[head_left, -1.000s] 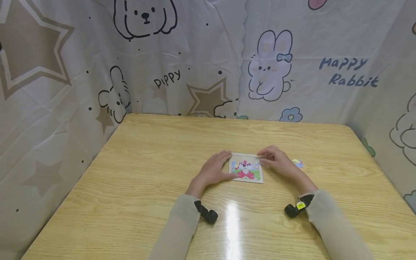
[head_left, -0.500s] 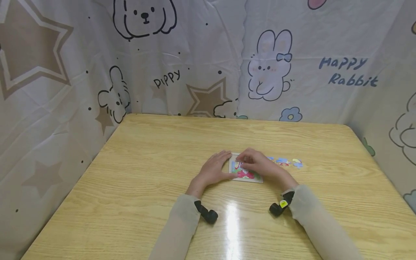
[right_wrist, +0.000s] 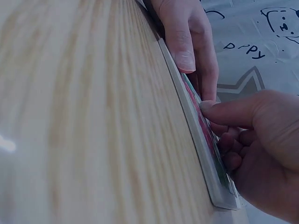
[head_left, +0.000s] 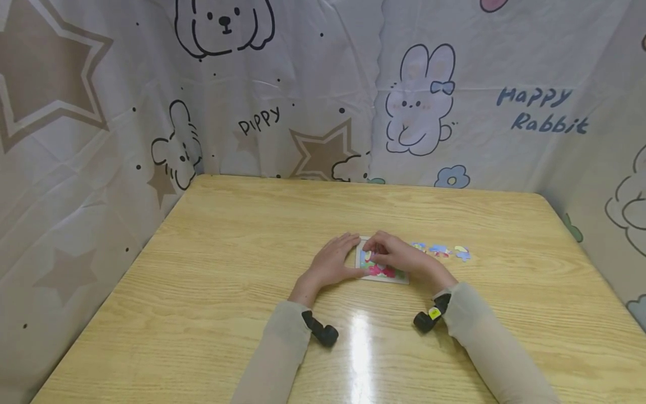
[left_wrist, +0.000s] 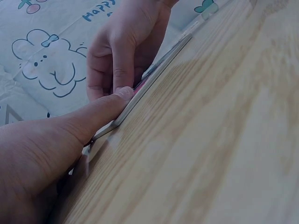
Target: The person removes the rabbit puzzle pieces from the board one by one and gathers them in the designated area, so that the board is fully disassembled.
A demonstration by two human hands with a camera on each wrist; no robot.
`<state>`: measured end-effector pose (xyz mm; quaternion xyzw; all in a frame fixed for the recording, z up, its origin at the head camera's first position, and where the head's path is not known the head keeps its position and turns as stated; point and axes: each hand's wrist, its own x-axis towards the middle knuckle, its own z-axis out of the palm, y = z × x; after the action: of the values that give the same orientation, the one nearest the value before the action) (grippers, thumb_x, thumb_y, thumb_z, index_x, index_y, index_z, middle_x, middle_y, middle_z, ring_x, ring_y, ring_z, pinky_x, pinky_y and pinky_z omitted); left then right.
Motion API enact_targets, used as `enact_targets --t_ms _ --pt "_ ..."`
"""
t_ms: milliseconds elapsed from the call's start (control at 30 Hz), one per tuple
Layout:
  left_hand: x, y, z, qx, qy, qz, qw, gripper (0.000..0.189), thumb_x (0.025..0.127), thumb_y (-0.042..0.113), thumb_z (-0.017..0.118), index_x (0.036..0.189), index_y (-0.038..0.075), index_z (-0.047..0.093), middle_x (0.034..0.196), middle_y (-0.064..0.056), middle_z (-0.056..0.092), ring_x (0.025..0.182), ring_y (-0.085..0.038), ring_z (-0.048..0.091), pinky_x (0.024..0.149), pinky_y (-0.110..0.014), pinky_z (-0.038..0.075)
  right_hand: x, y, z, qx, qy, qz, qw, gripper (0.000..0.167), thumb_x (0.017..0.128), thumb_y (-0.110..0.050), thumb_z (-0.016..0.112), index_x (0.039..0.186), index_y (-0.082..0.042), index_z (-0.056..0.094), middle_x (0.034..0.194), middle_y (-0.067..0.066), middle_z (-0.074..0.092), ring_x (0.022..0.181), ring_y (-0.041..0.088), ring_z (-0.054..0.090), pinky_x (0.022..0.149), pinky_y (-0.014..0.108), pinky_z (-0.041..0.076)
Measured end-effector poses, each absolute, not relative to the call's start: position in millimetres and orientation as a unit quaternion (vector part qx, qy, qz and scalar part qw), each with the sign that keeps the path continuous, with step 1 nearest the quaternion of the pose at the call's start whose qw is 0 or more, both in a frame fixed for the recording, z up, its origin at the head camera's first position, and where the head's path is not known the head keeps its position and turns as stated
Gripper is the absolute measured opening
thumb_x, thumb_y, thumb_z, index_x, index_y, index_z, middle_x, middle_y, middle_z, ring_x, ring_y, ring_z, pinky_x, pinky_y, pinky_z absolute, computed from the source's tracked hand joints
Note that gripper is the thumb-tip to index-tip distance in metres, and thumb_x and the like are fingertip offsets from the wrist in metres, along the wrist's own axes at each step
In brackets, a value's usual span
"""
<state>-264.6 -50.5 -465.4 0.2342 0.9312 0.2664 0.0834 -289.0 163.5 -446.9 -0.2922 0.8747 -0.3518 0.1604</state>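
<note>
A small square jigsaw puzzle (head_left: 387, 272) with a pink and green picture lies in a pale frame (head_left: 398, 281) on the table. Along the frame's left side rests my left hand (head_left: 330, 261), its fingers fairly straight towards the far left corner and its thumb (left_wrist: 123, 93) on the near edge. My right hand (head_left: 401, 253) is over the upper part of the picture, thumb and curled fingers pinching a puzzle piece mostly hidden by them. In the right wrist view, the right thumb (right_wrist: 210, 108) is right at the picture's surface.
Loose puzzle pieces lie right of the frame: a blue one (head_left: 418, 246), a blue and red one (head_left: 439, 251), and a yellow and blue one (head_left: 462, 254). The wooden table (head_left: 212, 292) meets a printed curtain (head_left: 282, 73) behind and at both sides.
My right hand has moved left from the frame's right edge to over the picture, uncovering loose pieces, and shifts only slightly since half a second ago. My left hand stays in place.
</note>
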Motion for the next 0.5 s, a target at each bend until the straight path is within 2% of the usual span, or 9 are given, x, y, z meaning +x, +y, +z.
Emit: enact_targets --t_ms 267,500 --pt "-264.0 -50.9 -464.7 0.234 0.931 0.265 0.086 0.084 0.087 0.054 0.066 0.153 0.015 0.034 0.162 0.0 0.029 0.154 -0.016 0.017 0.129 -0.033 0.012 -288.2 163.4 -449.8 -0.303 0.867 -0.364 0.156 0.023 0.097 -0.006 0.057 0.119 0.0 0.057 0.102 0.013 0.054 0.082 0.013 0.047 0.068 0.017 0.043" --pt "-264.2 -50.9 -464.7 0.232 0.93 0.271 0.089 0.083 0.087 0.055 0.066 0.153 0.015 0.033 0.162 0.001 0.029 0.154 -0.016 0.017 0.129 -0.034 0.011 -283.7 164.0 -451.5 -0.34 0.847 -0.393 0.113 0.018 0.097 -0.004 0.056 0.115 -0.001 0.054 0.097 0.009 0.053 0.077 0.009 0.048 0.063 0.018 0.045"
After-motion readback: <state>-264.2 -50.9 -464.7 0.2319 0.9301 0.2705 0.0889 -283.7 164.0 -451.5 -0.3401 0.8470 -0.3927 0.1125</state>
